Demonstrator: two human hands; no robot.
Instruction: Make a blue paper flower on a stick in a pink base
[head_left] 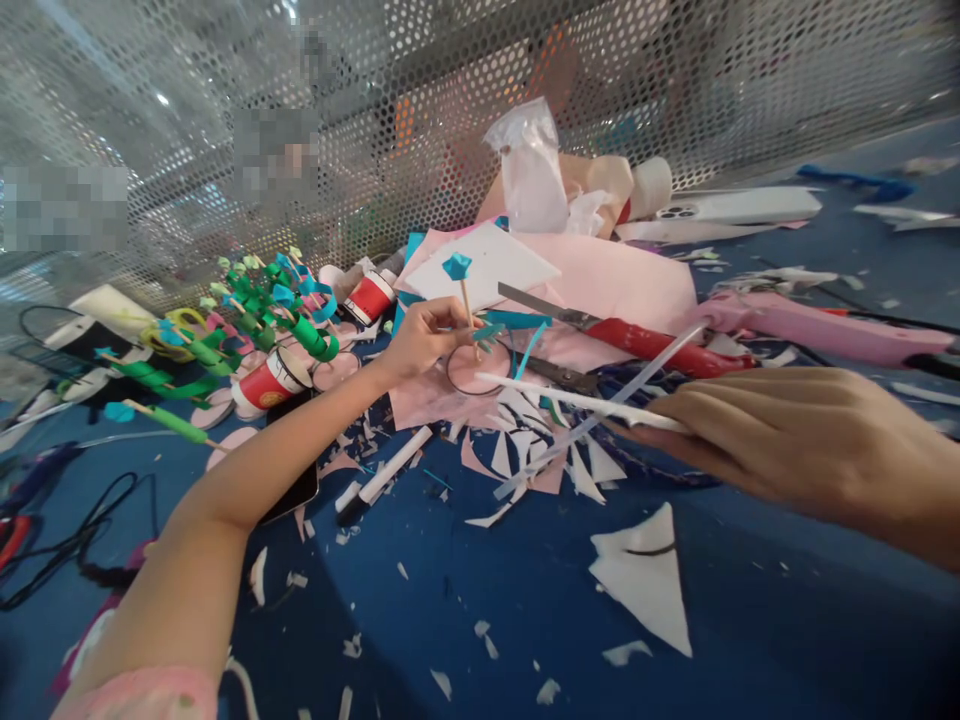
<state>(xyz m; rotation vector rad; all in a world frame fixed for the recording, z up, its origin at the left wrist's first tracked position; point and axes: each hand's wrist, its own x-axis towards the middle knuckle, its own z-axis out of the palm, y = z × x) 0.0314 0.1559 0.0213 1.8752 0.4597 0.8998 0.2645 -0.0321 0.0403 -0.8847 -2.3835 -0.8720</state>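
Observation:
My left hand point(431, 335) pinches a thin wooden stick point(466, 297) topped with a blue folded-paper star point(457, 265). The stick stands almost upright over a round pink disc point(474, 375) with a dark edge, and a small green-blue paper piece point(489, 333) sits beside my fingers. My right hand point(795, 450) is closed around a narrow white strip point(577, 398), palm down. The strip's far tip reaches over the disc, near the foot of the stick; whether it touches I cannot tell.
Red-handled scissors point(637, 340), a pink glue gun point(817, 335) and a clear stick point(555, 455) lie by my right hand. Left are green paper-wrapped sticks point(296, 330) and red-and-white paper cups point(271, 382). White scraps point(645, 575) litter the blue surface; perforated metal mesh point(450, 110) stands behind.

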